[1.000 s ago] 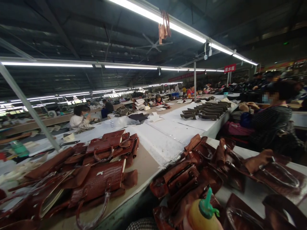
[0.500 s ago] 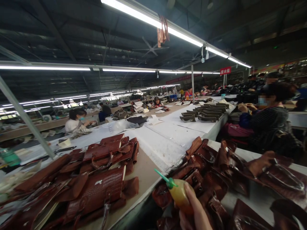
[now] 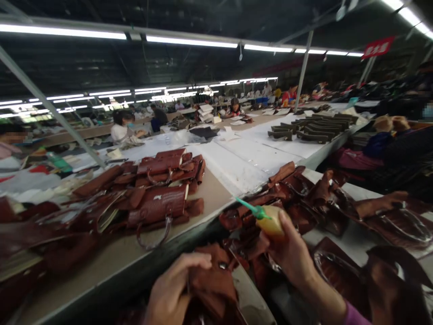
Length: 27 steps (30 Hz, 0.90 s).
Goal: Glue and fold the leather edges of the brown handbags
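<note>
In my right hand [image 3: 292, 248] is a yellowish squeeze bottle [image 3: 270, 221] with a green nozzle, its tip pointing up and to the left. My fingers are wrapped round its body. Lower down, my left hand [image 3: 176, 282] grips a brown leather bag piece [image 3: 214, 275], thumb and fingers on its edge. The lower part of that piece runs out of the picture. A pale panel [image 3: 252, 293] shows beside it. More brown leather bags [image 3: 331, 189] lie under and to the right of the bottle.
Stacked reddish-brown handbags [image 3: 158, 203] lie on the table at left. A white-covered table [image 3: 237, 167] stretches away, with rows of dark strips [image 3: 314, 126] on it. A slanted metal post [image 3: 50, 106] rises at left. Co-workers sit along the tables, one person [image 3: 389, 140] at right.
My left hand has come into view, holding a brown leather piece. The bottle in my right hand has moved up and slightly right. The view has tilted down and turned left.
</note>
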Motion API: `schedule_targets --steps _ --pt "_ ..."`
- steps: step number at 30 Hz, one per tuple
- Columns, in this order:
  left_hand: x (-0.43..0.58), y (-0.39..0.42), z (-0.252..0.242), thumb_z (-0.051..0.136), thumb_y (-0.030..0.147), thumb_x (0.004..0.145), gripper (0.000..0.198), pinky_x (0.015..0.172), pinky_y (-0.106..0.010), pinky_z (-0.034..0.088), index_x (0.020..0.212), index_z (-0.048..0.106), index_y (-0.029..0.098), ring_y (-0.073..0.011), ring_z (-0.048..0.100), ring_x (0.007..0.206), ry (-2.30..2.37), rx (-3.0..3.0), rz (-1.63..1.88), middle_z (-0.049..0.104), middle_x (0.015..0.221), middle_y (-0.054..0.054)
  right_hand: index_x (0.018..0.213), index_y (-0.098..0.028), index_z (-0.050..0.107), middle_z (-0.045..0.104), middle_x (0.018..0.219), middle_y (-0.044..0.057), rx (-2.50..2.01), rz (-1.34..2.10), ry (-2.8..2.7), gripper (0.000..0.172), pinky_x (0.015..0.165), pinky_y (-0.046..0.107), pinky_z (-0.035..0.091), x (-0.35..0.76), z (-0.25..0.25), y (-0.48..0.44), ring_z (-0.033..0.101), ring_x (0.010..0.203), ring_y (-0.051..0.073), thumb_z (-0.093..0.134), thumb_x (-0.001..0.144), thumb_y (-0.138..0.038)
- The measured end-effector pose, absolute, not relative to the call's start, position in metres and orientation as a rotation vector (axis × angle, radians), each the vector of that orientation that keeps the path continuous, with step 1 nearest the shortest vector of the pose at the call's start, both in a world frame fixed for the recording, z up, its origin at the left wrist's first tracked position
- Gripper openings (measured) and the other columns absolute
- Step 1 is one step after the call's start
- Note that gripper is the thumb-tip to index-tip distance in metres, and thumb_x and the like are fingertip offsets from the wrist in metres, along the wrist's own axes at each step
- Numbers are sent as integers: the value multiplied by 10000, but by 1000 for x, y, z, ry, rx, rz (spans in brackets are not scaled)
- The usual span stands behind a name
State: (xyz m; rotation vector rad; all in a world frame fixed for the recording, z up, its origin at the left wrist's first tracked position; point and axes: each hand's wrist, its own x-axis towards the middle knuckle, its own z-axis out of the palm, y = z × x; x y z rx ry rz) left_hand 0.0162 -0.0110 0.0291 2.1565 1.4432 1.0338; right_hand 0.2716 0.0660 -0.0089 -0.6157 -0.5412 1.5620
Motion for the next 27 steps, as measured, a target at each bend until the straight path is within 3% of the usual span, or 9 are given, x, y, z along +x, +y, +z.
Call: schedule_targets --steps 2,5,8,12,21,27 --pt "0 -7 32 516 209 970 240 971 -355 571 979 755 226 -235 722 1025 1531 1912 1024 776 1049 -57 929 -186 791 735 833 36 -764 1514 -550 415 573 193 564 303 -13 63 624 644 152 974 678 -460" --pt "-12 9 30 571 293 942 210 906 -320 554 924 748 180 -229 709 940 1493 1651 963 780 965 -52 1124 -216 777 761 1070 90 -966 1539 -626 482 657 256 608 341 -25 54 698 854 245 927 741 -468" --pt "-10 31 12 561 435 947 343 779 -307 550 890 712 132 -218 680 820 1431 1536 931 754 879 -70 1297 -246 694 744 1140 106 -1067 1590 -760 570 725 307 612 359 -34 40 694 959 285 888 794 -428" --pt "8 50 -19 556 511 934 422 657 -275 521 845 672 115 -199 638 715 1352 1531 898 685 749 -49 1288 -232 696 740 1108 106 -1172 1560 -856 592 797 339 602 364 -34 26 688 991 306 902 763 -412" --pt "27 53 -11 566 271 975 205 830 -270 532 854 694 167 -189 664 869 1163 1908 952 699 910 -59 1207 -227 756 768 1083 116 -1410 1289 -1196 603 719 300 614 398 -35 22 707 929 333 916 690 -493" --pt "34 56 -39 524 166 973 184 888 -319 562 883 685 165 -199 690 896 1144 2071 990 732 921 -80 1198 -264 733 761 1130 65 -1412 1149 -1420 517 769 254 589 394 -51 25 709 955 278 890 756 -481"
